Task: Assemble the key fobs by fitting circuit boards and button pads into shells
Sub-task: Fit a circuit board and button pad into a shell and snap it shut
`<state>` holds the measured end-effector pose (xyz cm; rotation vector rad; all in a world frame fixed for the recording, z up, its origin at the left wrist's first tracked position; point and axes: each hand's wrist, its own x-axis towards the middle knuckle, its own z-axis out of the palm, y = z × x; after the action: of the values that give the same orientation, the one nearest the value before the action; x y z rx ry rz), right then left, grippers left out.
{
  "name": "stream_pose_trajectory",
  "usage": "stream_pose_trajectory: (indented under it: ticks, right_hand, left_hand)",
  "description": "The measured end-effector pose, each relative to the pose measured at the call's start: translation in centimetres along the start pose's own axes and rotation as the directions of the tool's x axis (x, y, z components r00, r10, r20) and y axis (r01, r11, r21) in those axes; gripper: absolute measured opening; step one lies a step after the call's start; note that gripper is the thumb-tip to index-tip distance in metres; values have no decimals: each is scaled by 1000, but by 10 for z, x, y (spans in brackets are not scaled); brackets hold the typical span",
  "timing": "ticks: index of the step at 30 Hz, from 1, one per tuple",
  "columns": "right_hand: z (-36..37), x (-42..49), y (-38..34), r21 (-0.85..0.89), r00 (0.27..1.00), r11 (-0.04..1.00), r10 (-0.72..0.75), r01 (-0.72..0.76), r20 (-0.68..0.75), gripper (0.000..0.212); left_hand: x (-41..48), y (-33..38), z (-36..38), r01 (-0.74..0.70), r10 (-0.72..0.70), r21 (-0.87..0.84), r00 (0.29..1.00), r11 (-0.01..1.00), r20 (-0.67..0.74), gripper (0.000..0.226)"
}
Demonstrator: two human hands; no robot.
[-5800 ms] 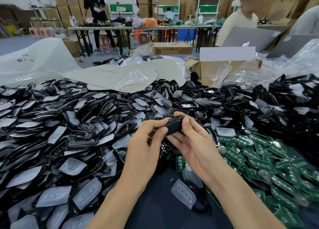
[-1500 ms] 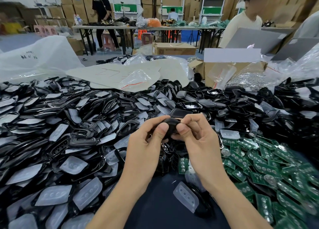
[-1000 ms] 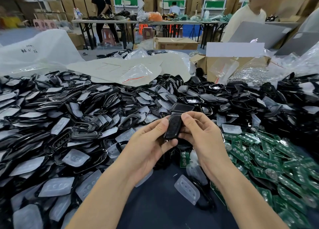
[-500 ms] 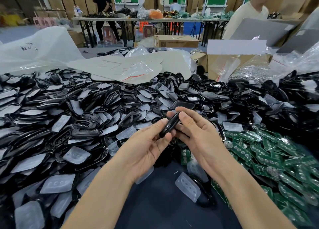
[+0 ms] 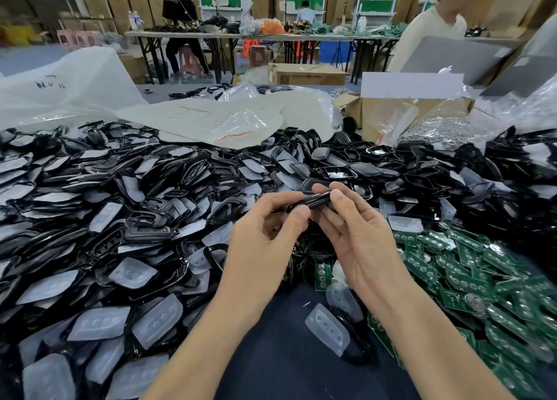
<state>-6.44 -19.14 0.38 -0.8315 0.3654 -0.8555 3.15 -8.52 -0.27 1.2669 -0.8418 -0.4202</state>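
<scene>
Pinching a black key fob (image 5: pixel 316 199) between both hands, mid-scene, just above the heap — turned edge-on and lying roughly level. Left hand (image 5: pixel 265 234) gripping its left end with thumb and curled fingers; right hand (image 5: pixel 358 234) gripping the right end between thumb and fingertips. Off to the left and stretching far back, a huge pile of black shells (image 5: pixel 150 188) mixed with cloudy see-through button pads (image 5: pixel 158 321). On the right, nearer in, a spread of green circuit boards (image 5: pixel 470 273), with more black shells beyond them. At the near edge, between the forearms, a bare patch of dark table (image 5: pixel 286 366) with one loose pad (image 5: pixel 327 329) lying partly over a shell. Farther back, a grey sheet (image 5: pixel 196 116) with a small clear bag (image 5: pixel 241 125) on top, a big white plastic bag (image 5: pixel 60 89) far left and an open cardboard box (image 5: pixel 361 110) far right — all just behind the heap.
</scene>
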Motion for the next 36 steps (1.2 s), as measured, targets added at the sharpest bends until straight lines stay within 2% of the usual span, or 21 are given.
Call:
stream_pose_trajectory:
  ticks: [2, 8, 13, 24, 29, 36]
  right_hand:
    - [0, -1, -1, -7, 1000, 1000, -21, 21, 2, 27]
    - [6, -5, -1, -70, 998, 996, -59, 59, 6, 16]
    - [8, -7, -2, -68, 998, 996, -53, 54, 20, 27]
    - [7, -7, -1, -59, 997, 995, -73, 74, 19, 26]
    - [7, -8, 3, -48, 996, 995, -83, 85, 38, 29]
    - [8, -8, 5, -15, 996, 997, -72, 73, 54, 27]
  left_hand:
    - [-1, -2, 0, -58, 58, 130, 998, 990, 7, 19]
    - [-2, -4, 1, -161, 180, 253, 982, 954, -51, 23]
    - [-2, -3, 1, -183, 206, 248, 976, 951, -72, 23]
    - [-2, -5, 1, -220, 238, 231, 970, 948, -55, 16]
    - [-2, -5, 0, -225, 249, 243, 965, 944, -77, 20]
    - [-1, -4, 1, -301, 356, 316, 925, 900, -134, 22]
